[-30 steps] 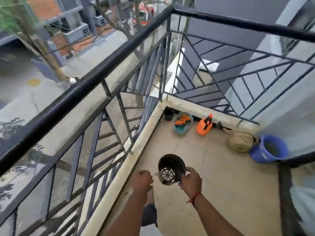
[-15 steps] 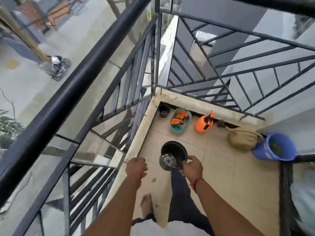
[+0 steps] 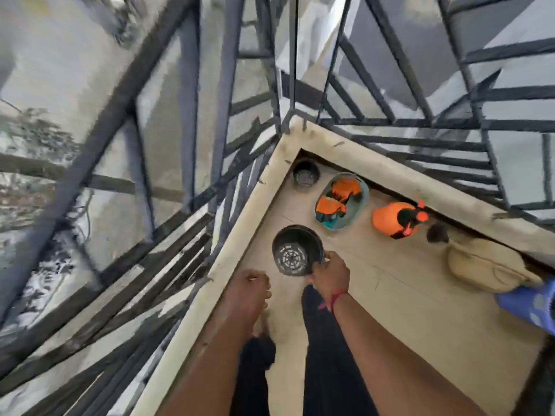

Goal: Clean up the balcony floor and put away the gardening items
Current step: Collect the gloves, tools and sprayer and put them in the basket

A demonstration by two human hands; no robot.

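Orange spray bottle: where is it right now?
Head view, right of centre: the orange spray bottle sits on the floor by the far ledge, between the teal basket and the tan sack.

Along the far kerb (image 3: 390,169) stand, left to right, pot (image 3: 305,175), basket (image 3: 360,205), sprayer (image 3: 393,219), sack (image 3: 486,265), bucket (image 3: 525,304).

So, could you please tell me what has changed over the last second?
The view tipped downward as the person carried the round black plastic pot toward the corner. The right hand still grips its rim; the left hand stays fisted. The teal basket and orange spray bottle have not moved.
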